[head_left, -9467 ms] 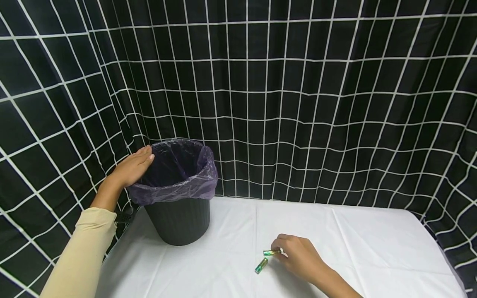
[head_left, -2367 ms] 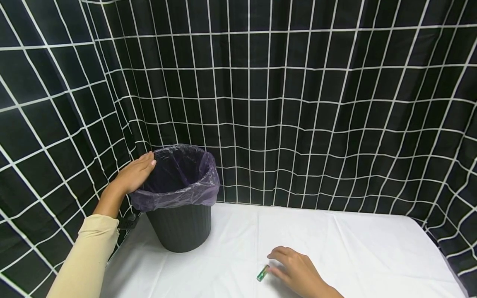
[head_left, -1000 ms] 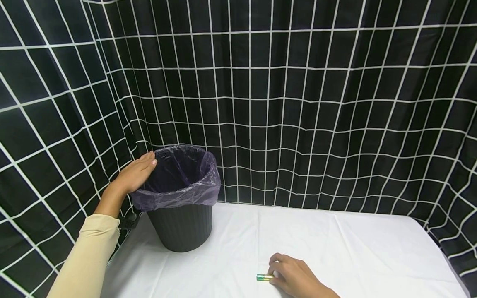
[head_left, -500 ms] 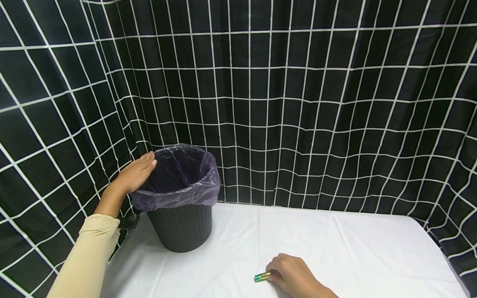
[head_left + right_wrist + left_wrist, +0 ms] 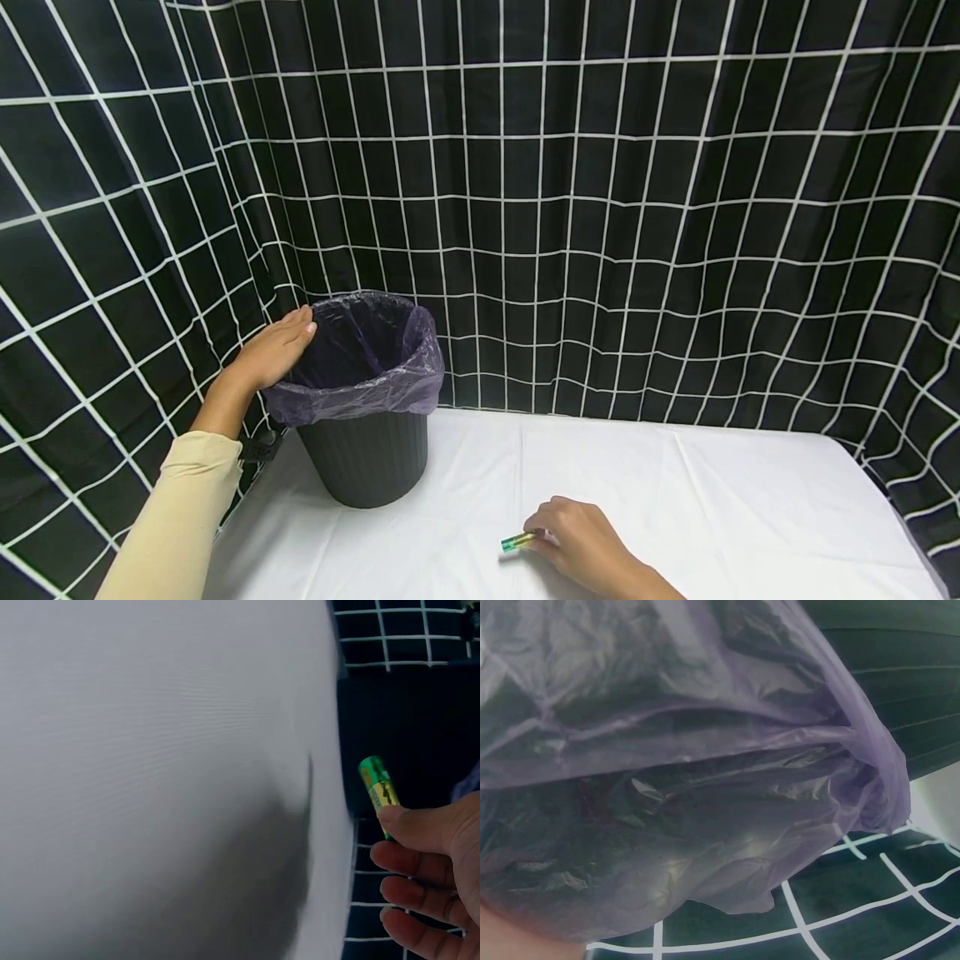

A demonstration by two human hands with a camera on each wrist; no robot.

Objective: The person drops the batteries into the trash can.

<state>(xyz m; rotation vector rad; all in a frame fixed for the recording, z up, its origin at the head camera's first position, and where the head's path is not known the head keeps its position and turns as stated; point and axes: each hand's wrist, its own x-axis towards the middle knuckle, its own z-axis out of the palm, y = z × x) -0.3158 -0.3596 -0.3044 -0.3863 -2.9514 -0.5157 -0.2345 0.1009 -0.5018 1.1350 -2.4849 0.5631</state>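
A green and gold battery point(image 5: 516, 542) is pinched between the thumb and fingers of my right hand point(image 5: 581, 542), low over the white cloth. In the right wrist view the battery point(image 5: 379, 784) juts out past the thumb, above the curled fingers. My left hand point(image 5: 273, 346) lies with straight fingers on the left rim of a dark ribbed bin point(image 5: 367, 458). A purple plastic liner point(image 5: 375, 393) is folded over that rim. The left wrist view is mostly filled by the liner point(image 5: 705, 787), with only a bit of the hand at the lower left corner.
A white cloth point(image 5: 675, 500) covers the table, with the bin at its back left. Black curtains point(image 5: 600, 208) with a white grid hang behind and to the left. A small black object point(image 5: 258, 447) sits beside the bin under the left wrist.
Earlier two batteries were by the right hand, then one on the cloth. The right hand has pinched that one and moved it up and slightly left. The left hand keeps its place on the rim.
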